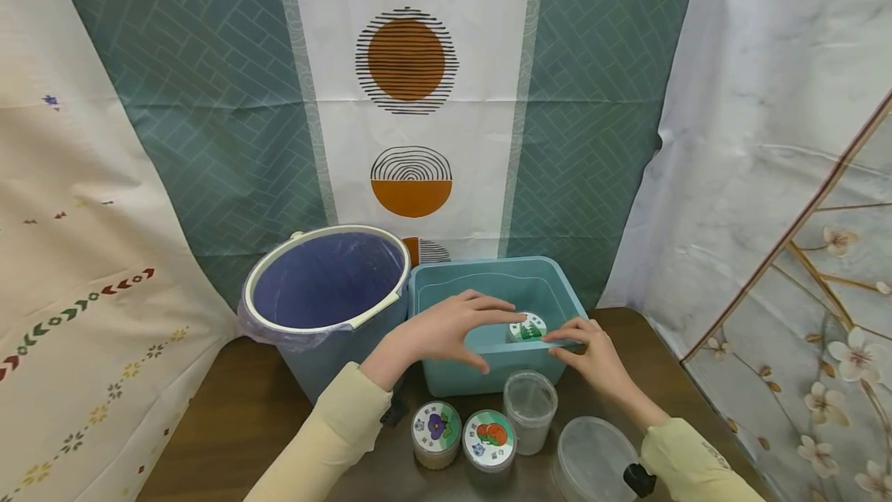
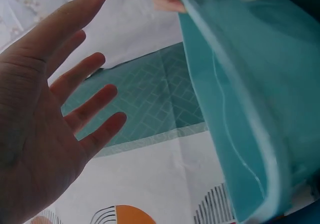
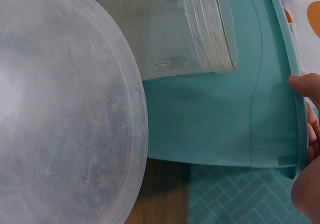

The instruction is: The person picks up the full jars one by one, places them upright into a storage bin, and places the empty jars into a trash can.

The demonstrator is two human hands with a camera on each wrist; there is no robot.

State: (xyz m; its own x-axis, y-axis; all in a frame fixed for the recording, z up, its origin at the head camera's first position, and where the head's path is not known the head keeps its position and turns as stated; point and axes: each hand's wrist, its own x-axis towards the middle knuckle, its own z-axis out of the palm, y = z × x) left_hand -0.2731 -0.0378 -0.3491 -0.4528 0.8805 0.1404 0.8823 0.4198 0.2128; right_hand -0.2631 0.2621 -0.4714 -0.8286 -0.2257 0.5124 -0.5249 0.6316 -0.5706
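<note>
My left hand (image 1: pixel 446 329) hovers over the near left part of a teal plastic bin (image 1: pixel 463 373), palm toward it. In the left wrist view the left hand (image 2: pixel 47 101) has spread fingers and holds nothing. At the bin's near right corner, my right hand (image 1: pixel 592 351) pinches the rim, thumb outside and fingers over the inner side. The right wrist view shows the right thumb (image 3: pixel 306 86) against the rim. A small jar with a white and green lid (image 1: pixel 527 327) sits inside the bin, near the right hand's fingertips; its lower part is hidden.
In front of the bin stand a jar with a purple flower lid (image 1: pixel 437 428), a jar with a tomato lid (image 1: pixel 489 440), a clear lidded jar (image 1: pixel 530 409) and a wider clear container (image 1: pixel 595 459). A lined blue bucket (image 1: pixel 327 330) stands left. Patterned cloth hangs behind.
</note>
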